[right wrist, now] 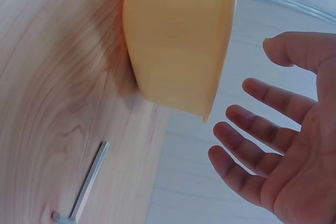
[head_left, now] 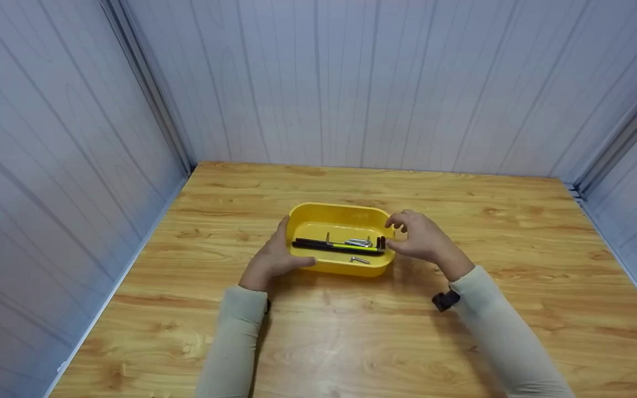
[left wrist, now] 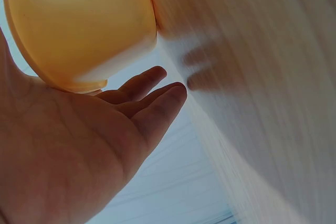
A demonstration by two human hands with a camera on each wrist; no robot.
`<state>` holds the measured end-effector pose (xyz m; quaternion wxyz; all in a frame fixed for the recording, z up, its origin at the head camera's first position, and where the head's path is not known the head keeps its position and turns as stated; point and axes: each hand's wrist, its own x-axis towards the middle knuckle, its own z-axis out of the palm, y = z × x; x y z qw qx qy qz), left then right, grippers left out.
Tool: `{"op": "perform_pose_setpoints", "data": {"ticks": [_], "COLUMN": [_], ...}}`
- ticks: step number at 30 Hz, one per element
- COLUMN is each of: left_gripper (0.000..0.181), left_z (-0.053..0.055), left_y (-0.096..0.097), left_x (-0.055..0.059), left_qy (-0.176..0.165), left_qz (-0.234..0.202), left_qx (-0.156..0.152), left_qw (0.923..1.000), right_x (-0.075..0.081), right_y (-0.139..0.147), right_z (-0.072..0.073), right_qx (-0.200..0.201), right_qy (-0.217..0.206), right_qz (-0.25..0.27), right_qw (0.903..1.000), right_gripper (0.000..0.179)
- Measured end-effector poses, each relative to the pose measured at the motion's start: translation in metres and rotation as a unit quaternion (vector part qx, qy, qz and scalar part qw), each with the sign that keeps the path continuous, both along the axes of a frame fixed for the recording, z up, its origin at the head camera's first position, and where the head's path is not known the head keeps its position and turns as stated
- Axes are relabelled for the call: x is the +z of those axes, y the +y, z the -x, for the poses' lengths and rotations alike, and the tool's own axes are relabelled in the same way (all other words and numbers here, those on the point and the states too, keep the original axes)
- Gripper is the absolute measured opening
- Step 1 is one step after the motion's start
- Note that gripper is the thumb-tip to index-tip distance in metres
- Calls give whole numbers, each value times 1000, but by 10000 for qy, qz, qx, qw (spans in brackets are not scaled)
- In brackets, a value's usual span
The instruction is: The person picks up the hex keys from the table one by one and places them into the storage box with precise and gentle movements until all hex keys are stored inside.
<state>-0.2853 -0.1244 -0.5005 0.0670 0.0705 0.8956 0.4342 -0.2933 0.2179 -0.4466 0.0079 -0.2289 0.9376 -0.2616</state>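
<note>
A yellow plastic bin [head_left: 346, 270] sits on the wooden table. Inside lie long thin black sticks [head_left: 318, 247], one partly yellow-green, beside silver L-shaped pieces that look like hex keys [head_left: 358, 242]. At the bin's left end, my left hand [head_left: 278, 255] touches it, thumb along the near rim and fingers past the left side. The left wrist view shows those fingers [left wrist: 152, 103] loosely extended. My right hand [head_left: 422, 237] hovers at the right end, fingers spread and slightly bent, holding nothing. In the right wrist view a gap separates its fingertips from the bin's wall [right wrist: 178, 35].
One hex key [right wrist: 89, 182] lies on the table below the right hand. Pale panelled walls [head_left: 351, 83] enclose the wooden table [head_left: 340, 342] at the back and sides. A small black device [head_left: 445, 301] is worn at the right wrist.
</note>
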Motion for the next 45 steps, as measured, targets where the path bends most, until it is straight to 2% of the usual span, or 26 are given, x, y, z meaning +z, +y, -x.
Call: {"op": "perform_pose_setpoints", "data": {"ticks": [9, 19, 33, 45], "left_gripper": [130, 130, 130, 130], "left_z": [-1, -1, -1, -1], "left_y": [2, 2, 1, 0], "left_x": [1, 2, 2, 0], "left_qy": [-62, -91, -125, -24], "left_qz": [116, 53, 111, 75], "left_qx": [70, 58, 53, 62], "left_qw": [9999, 9999, 9998, 10000], "right_x": [-6, -16, -32, -40], "right_y": [19, 36, 51, 55], "right_z": [3, 5, -2, -2], "right_qx": [59, 98, -112, -132], "right_qy": [41, -162, -794, -682], "right_qz": [-163, -499, -1045, -1119], "right_qw": [9998, 9986, 9913, 9913], "right_gripper": [31, 30, 24, 16]}}
